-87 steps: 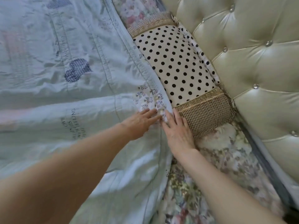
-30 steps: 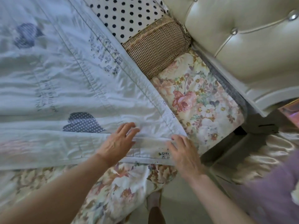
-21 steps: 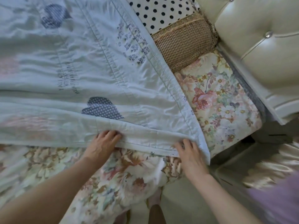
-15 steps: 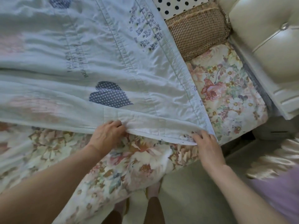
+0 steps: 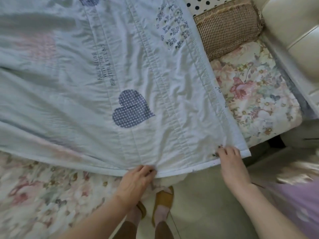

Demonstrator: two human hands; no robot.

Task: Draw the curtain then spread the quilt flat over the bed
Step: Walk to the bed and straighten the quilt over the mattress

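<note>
A: What is the surface?
B: A bed (image 5: 255, 94) under a floral sheet, its cream headboard (image 5: 293, 25) at top right. A pillow (image 5: 226, 26) with a checked end and a dotted top lies by the headboard. Pale floor (image 5: 203, 204) shows below, with two feet in tan sandals.

A: Where is the quilt (image 5: 103, 83)?
B: Spread across most of the bed, pale blue with a dotted heart and printed words. Its near edge runs along the bedside, and its corner hangs past the mattress at the right.

A: And the hands?
B: The left hand (image 5: 136, 181) has its fingers curled shut on the quilt's near hem. The right hand (image 5: 229, 161) pinches the quilt beside its corner, fingers closed onto the cloth. The two are well apart along the hem.
</note>
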